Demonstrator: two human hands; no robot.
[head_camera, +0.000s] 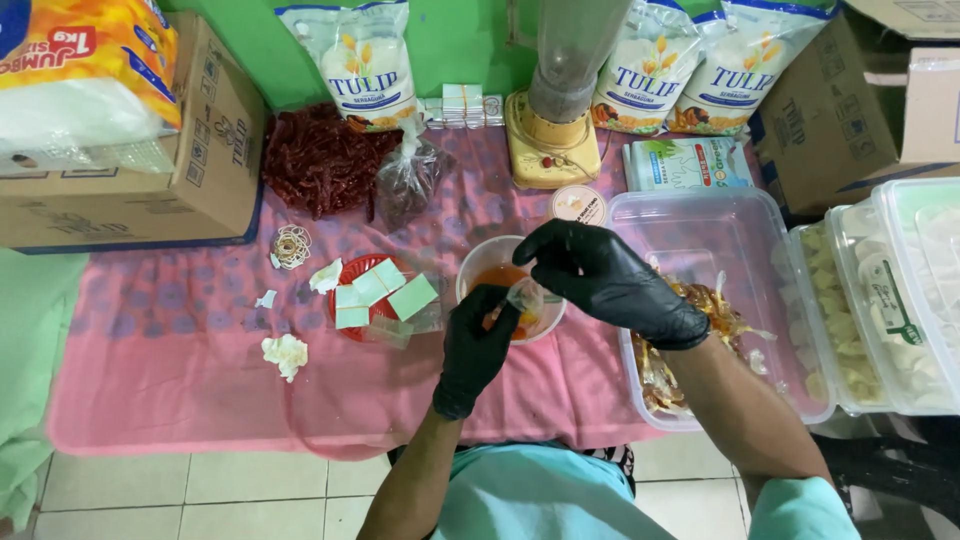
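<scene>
1. Head view: the left hand (478, 340), in a black glove, is pinching the lower end of a small clear pouch (524, 298) over the bowl (478, 262) of orange sauce.
2. The right hand (600, 275), also gloved, is curling its fingers over the pouch's top, pinching it from above.
3. The pouch is hanging roughly upright, its long axis running from the bowl up toward the right hand; which end is open, I cannot tell.
4. Just right, a clear tub (700, 215) is holding filled pouches (660, 375); left, a red lid (358, 275) is carrying green slips (412, 296).
</scene>
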